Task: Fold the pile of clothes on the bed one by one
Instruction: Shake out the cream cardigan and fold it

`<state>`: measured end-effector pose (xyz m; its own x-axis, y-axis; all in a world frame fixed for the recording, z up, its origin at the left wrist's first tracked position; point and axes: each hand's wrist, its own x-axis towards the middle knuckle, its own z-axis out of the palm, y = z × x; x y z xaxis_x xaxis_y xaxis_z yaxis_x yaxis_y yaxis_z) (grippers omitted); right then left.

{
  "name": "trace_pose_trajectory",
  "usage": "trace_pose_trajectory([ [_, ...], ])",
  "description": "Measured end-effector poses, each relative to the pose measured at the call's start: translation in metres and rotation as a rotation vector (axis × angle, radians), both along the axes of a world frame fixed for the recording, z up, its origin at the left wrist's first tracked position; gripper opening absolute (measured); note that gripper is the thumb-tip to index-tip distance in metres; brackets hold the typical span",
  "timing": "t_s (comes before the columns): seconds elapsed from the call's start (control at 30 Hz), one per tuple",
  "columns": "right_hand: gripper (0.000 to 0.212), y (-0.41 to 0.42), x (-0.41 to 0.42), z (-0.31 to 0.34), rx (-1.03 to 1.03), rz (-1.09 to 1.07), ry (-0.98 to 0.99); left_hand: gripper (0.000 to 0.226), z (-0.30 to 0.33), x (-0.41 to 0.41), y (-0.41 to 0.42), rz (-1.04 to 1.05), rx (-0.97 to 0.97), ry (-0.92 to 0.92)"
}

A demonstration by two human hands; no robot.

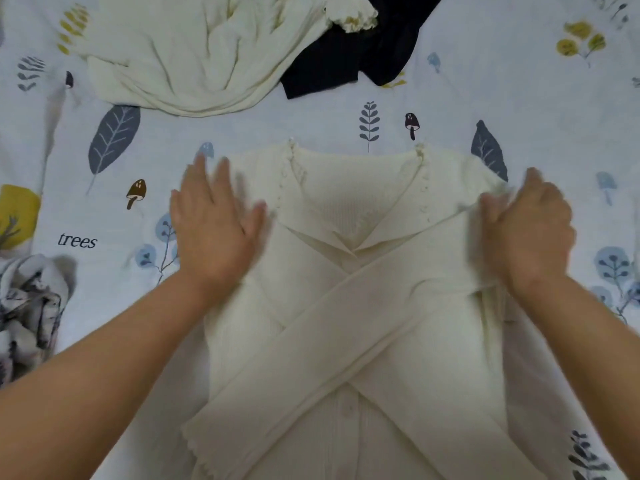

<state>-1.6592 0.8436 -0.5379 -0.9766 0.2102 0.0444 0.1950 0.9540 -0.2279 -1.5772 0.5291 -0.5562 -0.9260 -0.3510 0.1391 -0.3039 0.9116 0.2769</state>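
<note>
**Op:** Item status?

**Tech:** Cream ribbed cardigan (349,306) lies flat, front up, on the bed (519,98), directly below you. Both sleeves are crossed over the chest in an X. Collar points away from you, hem runs out of frame at the bottom.

**Op:** Hands?

**Tech:** Your left hand (214,220) lies flat, fingers straight, pressing the left shoulder area. Your right hand (530,233) has fingers curled and pinches the fabric at the right shoulder/sleeve fold. Some motion blur on both, so exact finger contact is approx.

**Op:** Handling props?

**Tech:** Judged from the drape: light, soft, stretchy rib knit, no stiffness. It probably won't hold a crease w/o pressure and will creep on the sheet if dragged. Scalloped cuff and collar trim look delicate; avoid pulling there. Not slippery.

**Op:** Where do I take hold?

**Tech:** At the shoulder edges, both sides, w/ flat palm or a wide pinch through all layers so the crossed sleeves stay put. Lift, don't drag.

**Op:** Remaining stock?

**Tech:** Pale cream garment (194,53) and black garment (363,46) lie unfolded at the far side; a grey patterned cloth (27,306) is crumpled at left.
</note>
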Motion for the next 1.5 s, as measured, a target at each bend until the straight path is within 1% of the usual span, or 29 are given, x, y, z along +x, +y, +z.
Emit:
trace_pose_trajectory([
  [0.07, 0.076, -0.012, 0.028, -0.01, 0.126, 0.184, -0.143, 0.079, -0.007, 0.024, 0.006, -0.245, -0.104, -0.225],
  [0.1, 0.078, -0.013, 0.04, -0.017, 0.176, 0.263, -0.229, 0.085, -0.011, 0.032, 0.004, -0.311, -0.132, -0.328],
  [0.13, 0.078, -0.01, 0.048, -0.023, 0.207, 0.318, -0.3, 0.089, -0.014, 0.036, 0.001, -0.326, -0.133, -0.404],
  [0.2, 0.076, 0.0, 0.05, -0.028, 0.189, 0.354, -0.37, 0.081, -0.014, 0.034, -0.004, -0.281, -0.135, -0.47],
  [0.27, 0.073, 0.005, 0.048, -0.022, 0.134, 0.363, -0.365, 0.07, -0.005, 0.033, 0.002, -0.235, -0.178, -0.464],
  [0.3, 0.07, 0.004, 0.05, -0.016, 0.107, 0.367, -0.321, 0.063, 0.004, 0.036, 0.008, -0.229, -0.164, -0.399],
  [0.37, 0.062, 0.001, 0.06, -0.002, 0.048, 0.38, -0.151, 0.048, 0.018, 0.054, 0.02, -0.287, -0.129, -0.188],
  [0.4, 0.059, 0.0, 0.07, 0.003, 0.037, 0.413, -0.058, 0.042, 0.024, 0.071, 0.026, -0.319, -0.103, -0.12],
  [0.47, 0.055, -0.006, 0.096, 0.012, 0.024, 0.5, 0.06, 0.04, 0.034, 0.107, 0.039, -0.355, -0.022, -0.196],
  [0.5, 0.052, -0.009, 0.11, 0.014, 0.03, 0.547, 0.058, 0.039, 0.037, 0.123, 0.043, -0.368, -0.004, -0.258],
  [0.57, 0.044, -0.015, 0.13, 0.014, 0.069, 0.638, -0.017, 0.03, 0.037, 0.145, 0.046, -0.356, 0.044, -0.355],
  [0.63, 0.031, -0.018, 0.136, 0.014, 0.076, 0.667, -0.1, 0.021, 0.039, 0.154, 0.045, -0.285, 0.169, -0.448],
  [0.7, 0.024, -0.021, 0.13, 0.018, 0.056, 0.636, -0.093, 0.008, 0.039, 0.157, 0.041, -0.196, 0.318, -0.495],
  [0.73, 0.022, -0.022, 0.127, 0.02, 0.029, 0.619, -0.076, 0.011, 0.039, 0.158, 0.039, -0.161, 0.431, -0.493],
  [0.8, 0.018, -0.021, 0.128, 0.024, -0.013, 0.612, -0.081, 0.027, 0.04, 0.16, 0.037, -0.081, 0.621, -0.486],
  [0.83, 0.016, -0.02, 0.132, 0.024, -0.012, 0.626, -0.105, 0.023, 0.041, 0.164, 0.037, -0.082, 0.629, -0.523],
  [0.87, 0.017, -0.018, 0.138, 0.023, 0.01, 0.639, -0.141, 0.009, 0.041, 0.169, 0.036, -0.111, 0.582, -0.566],
  [0.9, 0.024, -0.016, 0.145, 0.021, 0.047, 0.656, -0.192, 0.013, 0.039, 0.177, 0.035, -0.153, 0.49, -0.602],
  [0.93, 0.032, -0.012, 0.155, 0.02, 0.073, 0.677, -0.25, 0.031, 0.037, 0.185, 0.036, -0.217, 0.345, -0.624],
  [0.97, 0.04, -0.008, 0.164, 0.021, 0.079, 0.687, -0.283, 0.043, 0.039, 0.193, 0.036, -0.304, 0.215, -0.604],
  [1.0, 0.047, -0.002, 0.173, 0.022, 0.071, 0.687, -0.291, 0.048, 0.04, 0.198, 0.035, -0.394, 0.147, -0.557],
  [1.03, 0.052, 0.005, 0.181, 0.024, 0.055, 0.685, -0.288, 0.051, 0.041, 0.203, 0.032, -0.468, 0.1, -0.526],
  [1.1, 0.065, 0.024, 0.198, 0.031, 0.049, 0.712, -0.284, 0.061, 0.04, 0.212, 0.022, -0.529, -0.029, -0.429],
  [1.17, 0.084, 0.047, 0.212, 0.036, 0.114, 0.758, -0.292, 0.071, 0.041, 0.219, 0.007, -0.622, -0.127, -0.359],
  [1.23, 0.104, 0.066, 0.226, 0.039, 0.22, 0.816, -0.293, 0.086, 0.039, 0.226, -0.006, -0.731, -0.162, -0.39],
  [1.27, 0.108, 0.074, 0.232, 0.037, 0.259, 0.842, -0.303, 0.097, 0.038, 0.228, -0.01, -0.769, -0.193, -0.418],
  [1.33, 0.111, 0.089, 0.241, 0.032, 0.292, 0.901, -0.313, 0.109, 0.037, 0.226, -0.015, -0.823, -0.206, -0.445],
  [1.43, 0.104, 0.098, 0.247, 0.025, 0.265, 0.935, -0.312, 0.105, 0.038, 0.218, -0.013, -0.872, -0.142, -0.481],
  [1.5, 0.09, 0.097, 0.247, 0.023, 0.206, 0.925, -0.289, 0.098, 0.038, 0.215, -0.011, -0.901, -0.118, -0.477],
])
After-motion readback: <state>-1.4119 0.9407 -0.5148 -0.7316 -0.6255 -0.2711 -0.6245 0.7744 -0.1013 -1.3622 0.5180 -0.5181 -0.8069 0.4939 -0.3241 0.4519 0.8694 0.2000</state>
